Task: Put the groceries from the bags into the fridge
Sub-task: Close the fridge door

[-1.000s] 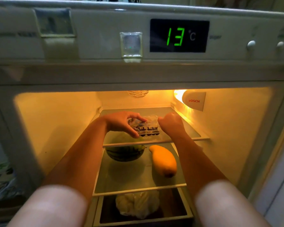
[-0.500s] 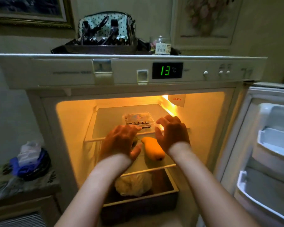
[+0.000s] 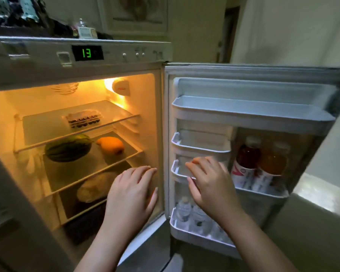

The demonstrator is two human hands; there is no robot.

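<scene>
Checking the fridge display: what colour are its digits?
Green, on a black display; seen in the head view.

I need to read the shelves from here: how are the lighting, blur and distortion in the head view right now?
Head view: a warm lamp floods the fridge interior orange, with glare at the top right corner; the open door and room are dim and cool. Both hands and the frame edges are motion-smeared, and the wide lens bends the fridge top. The berry box stays readable.

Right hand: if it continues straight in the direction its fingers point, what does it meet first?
Probably the small lower door shelf. The open right hand points up and left, fingertips already over its rim. Depth is unclear, so it may be hovering just in front.
</scene>
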